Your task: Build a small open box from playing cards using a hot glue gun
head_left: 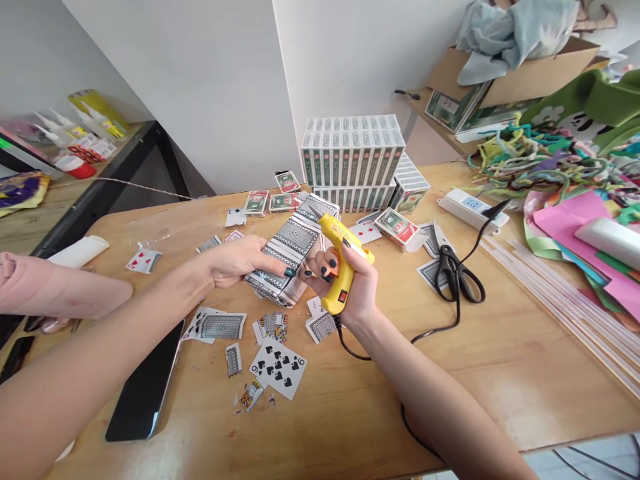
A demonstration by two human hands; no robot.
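Observation:
A boxy piece covered with grey patterned playing cards (pixel 291 243) is tilted above the middle of the table. My left hand (pixel 245 261) grips its left end, thumb on the top face and the other fingers hidden beneath. In my right hand (pixel 347 280) is a yellow glue gun (pixel 345 263), its fingers wrapped round the handle and orange trigger. The gun's metal nozzle points up and left, over the upper right part of the card piece. Loose and cut cards, among them a nine of spades (pixel 279 367), lie below the piece.
Stacked card boxes (pixel 353 160) stand at the back, with an opened box (pixel 399 229) before them. Black scissors (pixel 456 273), a white power strip (pixel 473 207) and clear glue sticks (pixel 565 307) lie right. The gun's cord crosses the table. A black phone (pixel 145 387) lies left.

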